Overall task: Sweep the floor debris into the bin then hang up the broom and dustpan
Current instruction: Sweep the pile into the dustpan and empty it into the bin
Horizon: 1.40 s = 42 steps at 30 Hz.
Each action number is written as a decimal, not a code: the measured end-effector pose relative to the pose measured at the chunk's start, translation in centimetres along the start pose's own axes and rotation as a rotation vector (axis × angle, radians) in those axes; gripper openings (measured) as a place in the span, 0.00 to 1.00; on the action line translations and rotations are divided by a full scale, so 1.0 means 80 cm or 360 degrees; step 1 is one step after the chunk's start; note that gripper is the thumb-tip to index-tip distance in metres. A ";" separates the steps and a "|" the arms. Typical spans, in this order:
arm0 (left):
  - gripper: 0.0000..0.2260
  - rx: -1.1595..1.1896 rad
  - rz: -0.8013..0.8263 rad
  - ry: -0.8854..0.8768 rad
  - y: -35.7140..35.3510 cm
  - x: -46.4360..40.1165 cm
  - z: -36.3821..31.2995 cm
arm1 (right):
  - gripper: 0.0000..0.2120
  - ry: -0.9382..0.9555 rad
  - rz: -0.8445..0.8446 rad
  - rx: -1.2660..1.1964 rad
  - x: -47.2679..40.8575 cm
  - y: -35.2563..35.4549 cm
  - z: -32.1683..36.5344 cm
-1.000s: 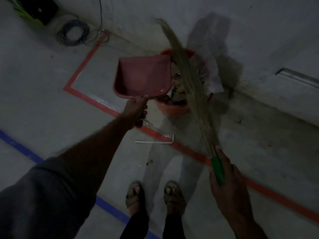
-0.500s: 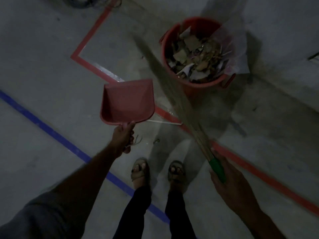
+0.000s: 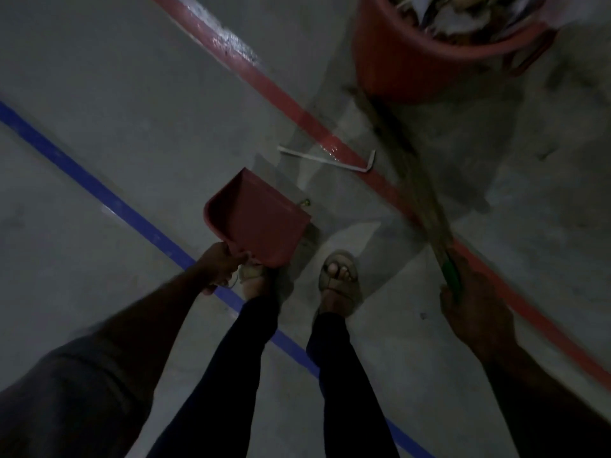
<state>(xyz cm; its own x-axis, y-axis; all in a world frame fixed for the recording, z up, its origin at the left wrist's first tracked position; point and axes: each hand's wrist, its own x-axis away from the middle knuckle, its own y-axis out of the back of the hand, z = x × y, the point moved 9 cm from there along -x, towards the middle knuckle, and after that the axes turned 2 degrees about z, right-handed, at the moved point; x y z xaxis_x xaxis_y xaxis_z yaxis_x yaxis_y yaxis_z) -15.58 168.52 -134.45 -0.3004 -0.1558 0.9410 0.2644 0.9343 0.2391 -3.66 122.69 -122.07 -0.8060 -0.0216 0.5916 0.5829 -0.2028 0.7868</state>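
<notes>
Now the left hand (image 3: 220, 269) grips the red dustpan (image 3: 261, 223) by its handle, just above the feet. Right hand (image 3: 476, 305) is clamped on the broom (image 3: 426, 200), whose bristles reach toward the bin (image 3: 413, 61) at one o'clock.

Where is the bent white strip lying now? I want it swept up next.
In the head view, the bent white strip lies on the floor across the red line, between the dustpan and the bin.

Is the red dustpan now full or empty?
Empty: the dustpan, held by the left hand, shows only bare red inside.
</notes>
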 end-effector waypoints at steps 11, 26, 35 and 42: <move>0.09 0.0242 0.0183 0.0098 -0.076 -0.104 0.074 | 0.33 0.0395 0.0247 0.0620 -0.097 -0.060 -0.008; 0.07 0.0414 0.0012 -0.0271 -0.027 -0.052 0.053 | 0.40 0.0706 0.0530 0.0666 0.069 -0.096 0.055; 0.06 0.0690 -0.0228 -0.0524 0.034 0.173 -0.030 | 0.42 0.0586 0.0429 0.0595 0.199 0.089 0.122; 0.11 0.1011 -0.0312 -0.0718 0.088 0.398 -0.159 | 0.42 0.0640 0.0070 0.0540 0.327 0.329 0.178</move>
<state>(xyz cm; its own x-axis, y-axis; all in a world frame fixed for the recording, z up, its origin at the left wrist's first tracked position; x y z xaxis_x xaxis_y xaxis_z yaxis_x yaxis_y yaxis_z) -11.61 166.08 -99.74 -0.6646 -0.3184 0.6760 -0.3628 0.9284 0.0806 -7.92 130.75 -83.36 -0.7169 -0.4101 0.5638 0.5642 0.1336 0.8147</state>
